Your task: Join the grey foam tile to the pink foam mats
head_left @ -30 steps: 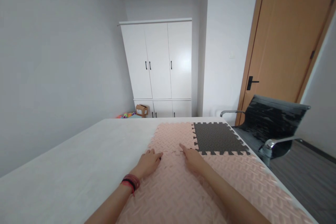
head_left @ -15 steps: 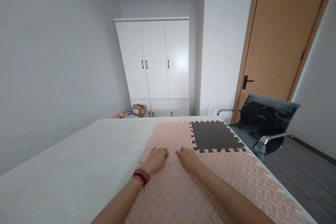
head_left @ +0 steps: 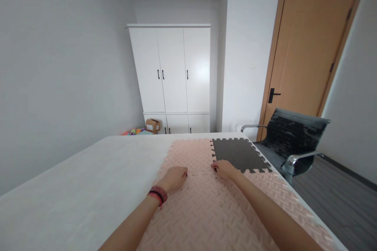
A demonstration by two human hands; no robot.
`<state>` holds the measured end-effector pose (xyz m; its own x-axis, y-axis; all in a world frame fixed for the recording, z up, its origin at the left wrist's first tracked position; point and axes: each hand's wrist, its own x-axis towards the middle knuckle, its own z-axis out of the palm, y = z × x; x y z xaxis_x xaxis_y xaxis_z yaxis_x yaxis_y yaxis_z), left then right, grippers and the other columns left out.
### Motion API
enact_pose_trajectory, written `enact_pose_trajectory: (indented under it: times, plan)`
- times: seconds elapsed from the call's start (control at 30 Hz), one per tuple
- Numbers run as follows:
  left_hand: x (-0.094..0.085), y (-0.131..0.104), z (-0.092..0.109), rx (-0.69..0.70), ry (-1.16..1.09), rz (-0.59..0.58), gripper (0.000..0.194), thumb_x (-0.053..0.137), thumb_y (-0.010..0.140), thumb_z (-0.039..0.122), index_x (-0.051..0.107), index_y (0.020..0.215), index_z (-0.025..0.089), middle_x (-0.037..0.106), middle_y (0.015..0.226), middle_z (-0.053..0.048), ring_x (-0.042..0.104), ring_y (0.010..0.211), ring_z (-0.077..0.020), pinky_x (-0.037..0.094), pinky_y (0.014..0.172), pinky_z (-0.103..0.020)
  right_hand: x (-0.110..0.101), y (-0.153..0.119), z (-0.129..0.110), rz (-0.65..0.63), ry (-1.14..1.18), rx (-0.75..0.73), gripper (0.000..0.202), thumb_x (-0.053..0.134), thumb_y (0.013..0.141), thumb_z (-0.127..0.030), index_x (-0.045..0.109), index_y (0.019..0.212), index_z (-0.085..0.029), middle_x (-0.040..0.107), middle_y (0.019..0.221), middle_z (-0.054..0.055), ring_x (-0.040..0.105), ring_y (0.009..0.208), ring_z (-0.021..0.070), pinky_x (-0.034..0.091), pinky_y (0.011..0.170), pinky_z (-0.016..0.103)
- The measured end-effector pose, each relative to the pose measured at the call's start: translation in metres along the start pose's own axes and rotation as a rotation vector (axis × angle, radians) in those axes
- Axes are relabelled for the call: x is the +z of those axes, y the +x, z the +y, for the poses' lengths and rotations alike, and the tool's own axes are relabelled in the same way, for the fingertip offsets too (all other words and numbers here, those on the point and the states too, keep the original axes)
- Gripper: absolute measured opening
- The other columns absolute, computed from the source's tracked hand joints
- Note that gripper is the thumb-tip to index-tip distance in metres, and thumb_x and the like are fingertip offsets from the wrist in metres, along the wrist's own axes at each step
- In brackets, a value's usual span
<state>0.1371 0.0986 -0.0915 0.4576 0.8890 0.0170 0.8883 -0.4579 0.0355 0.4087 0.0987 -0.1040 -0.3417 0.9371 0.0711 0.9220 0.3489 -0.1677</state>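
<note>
Head view, taken left to right with the pink foam mats (head_left: 203, 208) as landmark: left of them lies bare white table (head_left: 88, 188). The left hand (head_left: 174, 178), bracelets at its wrist, rests palm-down with fingers loosely curled on the toothed seam (head_left: 199, 172) between two pink tiles, holding nothing. The right hand (head_left: 225, 168) presses flat where that seam meets the dark grey mat (head_left: 237, 155). Judging by this, seam-pressing is under way; next calls for firm downward pressure along the remaining teeth.
</note>
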Motion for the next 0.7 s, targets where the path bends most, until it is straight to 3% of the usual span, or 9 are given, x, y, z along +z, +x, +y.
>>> enact_pose_trajectory:
  times: [0.2, 0.3, 0.4, 0.57, 0.7]
  plan:
    - [0.0, 0.002, -0.007, 0.034, -0.005, 0.018, 0.023, 0.042, 0.085, 0.027, 0.062, 0.09, 0.018, 0.069, 0.093, -0.005, 0.062, 0.087, -0.0172, 0.047, 0.079, -0.036, 0.002, 0.018, 0.008, 0.052, -0.039, 0.037, 0.044, 0.042, 0.079, -0.013, 0.054, 0.12, -0.02, 0.057, 0.128, 0.01, 0.053, 0.115, 0.0197, 0.036, 0.096, 0.034]
    - [0.002, 0.005, -0.011, 0.034, -0.016, 0.026, 0.024, 0.042, 0.08, 0.022, 0.064, 0.091, 0.02, 0.07, 0.094, -0.006, 0.063, 0.088, -0.0193, 0.047, 0.078, -0.035, 0.005, 0.025, 0.011, 0.032, -0.061, 0.043, 0.038, 0.043, 0.079, -0.013, 0.059, 0.114, -0.019, 0.063, 0.119, 0.01, 0.056, 0.111, 0.0208, 0.033, 0.1, 0.04]
    - [0.001, 0.007, -0.013, 0.034, -0.026, 0.033, 0.029, 0.04, 0.076, 0.021, 0.066, 0.09, 0.023, 0.071, 0.094, -0.006, 0.063, 0.09, -0.0209, 0.046, 0.078, -0.033, -0.003, 0.041, 0.018, -0.004, -0.084, 0.057, 0.026, 0.045, 0.082, -0.017, 0.065, 0.097, -0.017, 0.069, 0.104, 0.011, 0.061, 0.1, 0.0224, 0.041, 0.092, 0.042]
    - [-0.002, 0.011, -0.015, 0.027, -0.029, 0.036, 0.031, 0.04, 0.073, 0.022, 0.068, 0.086, 0.025, 0.072, 0.09, -0.005, 0.064, 0.087, -0.0208, 0.046, 0.075, -0.031, -0.001, 0.06, 0.023, 0.051, -0.09, 0.046, 0.04, 0.041, 0.082, -0.012, 0.053, 0.12, -0.02, 0.053, 0.133, 0.01, 0.05, 0.119, 0.0202, 0.039, 0.095, 0.038]
    - [-0.005, 0.015, -0.018, 0.027, -0.026, 0.029, 0.03, 0.042, 0.07, 0.024, 0.069, 0.083, 0.025, 0.072, 0.086, -0.004, 0.064, 0.083, -0.0212, 0.045, 0.071, -0.032, 0.018, 0.066, 0.022, 0.04, -0.086, 0.057, 0.037, 0.04, 0.085, -0.012, 0.052, 0.119, -0.019, 0.055, 0.13, 0.009, 0.052, 0.117, 0.0186, 0.037, 0.098, 0.039]
